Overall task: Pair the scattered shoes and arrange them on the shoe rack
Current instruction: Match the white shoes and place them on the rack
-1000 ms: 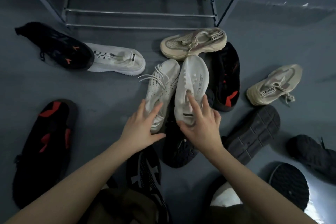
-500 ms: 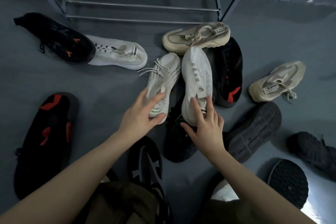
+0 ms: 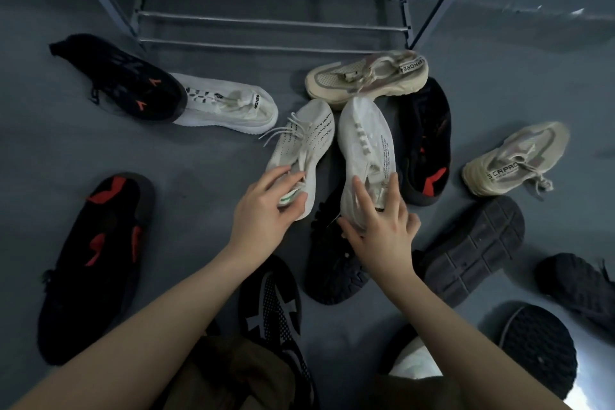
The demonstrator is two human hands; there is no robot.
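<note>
While each of the hands, left (image 3: 263,210) and right (image 3: 382,223), curls round one white shoe's heel (image 3: 301,150) (image 3: 364,146), both shoes lie toes toward the rack (image 3: 273,15), side by side, evidently matched for lifting together.

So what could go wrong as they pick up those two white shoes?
The loose laces on the shoe in the left hand could drag or catch. The right hand holds its white shoe over a black shoe, beside a beige one; lifting might knock either.
</note>
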